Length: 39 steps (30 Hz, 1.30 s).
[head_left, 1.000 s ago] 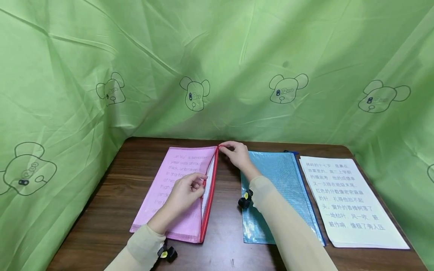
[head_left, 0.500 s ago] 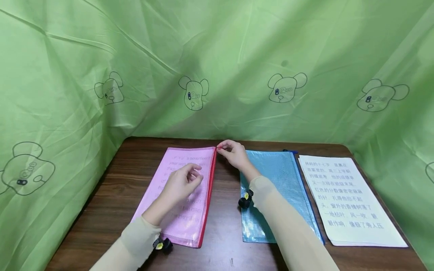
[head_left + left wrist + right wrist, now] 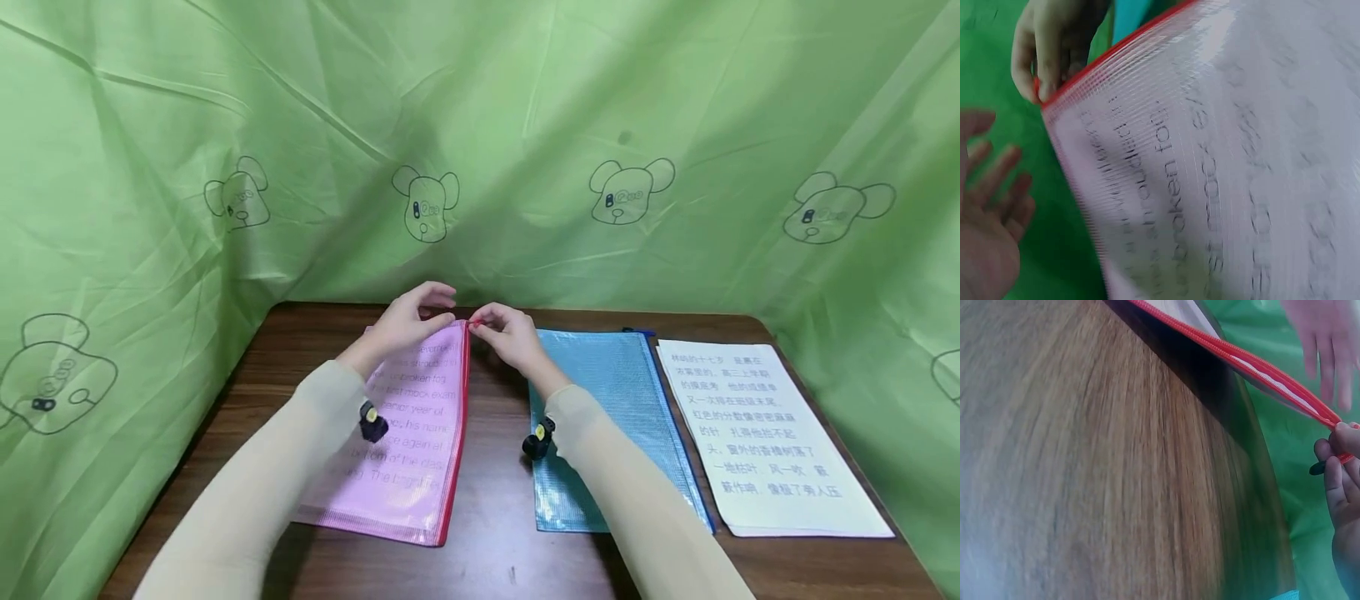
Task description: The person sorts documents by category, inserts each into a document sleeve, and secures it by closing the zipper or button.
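Where the pink pouch point(image 3: 405, 450) lies: on the worktop point(image 3: 495, 483), left of the blue pouch point(image 3: 600, 367) and apart from it
Pink pouch: rectangle of glossy, ribbed, see-through plastic, with English lettering point(image 3: 1175, 194) showing through
Red zip point(image 3: 460, 425): narrow band along the pouch's right edge
Right hand point(image 3: 513, 337): thumb and fingers pinched together on the far end of the red zip
Left hand point(image 3: 405, 321): thumb and fingers apart, loosely bent, above the pink pouch's far edge and near the right hand
Blue pouch: shiny, finely textured, edged in darker blue, partly covered by the right sleeve point(image 3: 645, 492)
Sheets point(image 3: 772, 442): white paper, stacked slightly unevenly, with rows of Chinese characters, just right of the blue pouch
Worktop: dark brown wood grain, rounded far corner
Curtain point(image 3: 510, 100): thin green cloth, creased, printed with outlined bear faces
Left wrist view: close ribs of the plastic, and the left hand clear of the pouch's edge, where the head view has them overlap
Right wrist view: a pale strip between two red bands of the zip, shadow beneath it, and a small dark tab point(image 3: 1317, 468) at the right hand's fingertips; the head view shows a single red line
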{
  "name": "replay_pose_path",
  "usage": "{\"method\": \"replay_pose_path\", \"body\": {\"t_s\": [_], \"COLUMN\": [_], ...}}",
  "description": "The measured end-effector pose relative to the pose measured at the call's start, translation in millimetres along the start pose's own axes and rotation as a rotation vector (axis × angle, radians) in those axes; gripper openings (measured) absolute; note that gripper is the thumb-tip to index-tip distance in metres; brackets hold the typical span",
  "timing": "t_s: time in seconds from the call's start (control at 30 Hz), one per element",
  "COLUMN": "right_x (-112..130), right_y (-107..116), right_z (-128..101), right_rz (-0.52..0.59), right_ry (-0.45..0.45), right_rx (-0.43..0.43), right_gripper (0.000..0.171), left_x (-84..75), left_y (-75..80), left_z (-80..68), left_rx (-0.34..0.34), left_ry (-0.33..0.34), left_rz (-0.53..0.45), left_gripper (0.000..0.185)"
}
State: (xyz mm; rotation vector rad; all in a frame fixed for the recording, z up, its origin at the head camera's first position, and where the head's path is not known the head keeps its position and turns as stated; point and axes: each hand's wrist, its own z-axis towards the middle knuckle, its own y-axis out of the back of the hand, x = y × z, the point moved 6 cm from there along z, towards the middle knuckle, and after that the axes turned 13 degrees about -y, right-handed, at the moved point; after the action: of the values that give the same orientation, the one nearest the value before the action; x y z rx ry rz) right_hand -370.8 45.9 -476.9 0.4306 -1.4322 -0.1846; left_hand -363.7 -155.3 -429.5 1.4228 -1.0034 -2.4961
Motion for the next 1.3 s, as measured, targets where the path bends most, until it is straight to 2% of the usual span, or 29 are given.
{"method": "replay_pose_path", "body": {"t_s": [0.1, 0.17, 0.37, 0.63, 0.7, 0.8, 0.97, 1.2, 1.3], "right_x": [1, 2, 0, -4, -3, 0, 2, 7, 6], "right_y": [-3, -4, -2, -1, 0, 0, -1, 1, 1], "right_z": [-1, -1, -3, -7, -8, -9, -9, -9, -10], "right_rz": [0.017, 0.03, 0.033, 0.033, 0.018, -0.015, -0.058, -0.096, -0.134], "right_ry": [0.007, 0.014, 0.007, 0.027, 0.029, 0.044, 0.086, 0.113, 0.115], "right_rx": [0.019, 0.029, 0.02, 0.062, 0.064, 0.059, 0.04, 0.034, 0.034], "right_gripper": [0.007, 0.007, 0.009, 0.011, 0.01, 0.009, 0.008, 0.008, 0.007], "left_x": [13.1, 18.9, 30.3, 31.6, 31.2, 32.5, 27.3, 26.8, 24.2], "left_y": [-8.8, -13.4, -24.3, -36.3, -37.4, -36.8, -36.3, -36.3, -36.0], "left_z": [5.8, 6.8, 5.5, -1.2, -5.4, -8.8, -6.0, -5.0, -4.0], "left_rx": [0.026, 0.041, 0.071, 0.011, -0.015, -0.042, -0.037, -0.012, 0.007], "left_ry": [-0.001, -0.005, 0.058, 0.118, 0.148, 0.153, 0.105, 0.11, 0.082], "left_rz": [-0.143, -0.204, -0.28, -0.345, -0.388, -0.414, -0.385, -0.318, -0.281], "left_gripper": [0.047, 0.047, 0.04, 0.02, 0.017, 0.017, 0.017, 0.015, 0.015]}}
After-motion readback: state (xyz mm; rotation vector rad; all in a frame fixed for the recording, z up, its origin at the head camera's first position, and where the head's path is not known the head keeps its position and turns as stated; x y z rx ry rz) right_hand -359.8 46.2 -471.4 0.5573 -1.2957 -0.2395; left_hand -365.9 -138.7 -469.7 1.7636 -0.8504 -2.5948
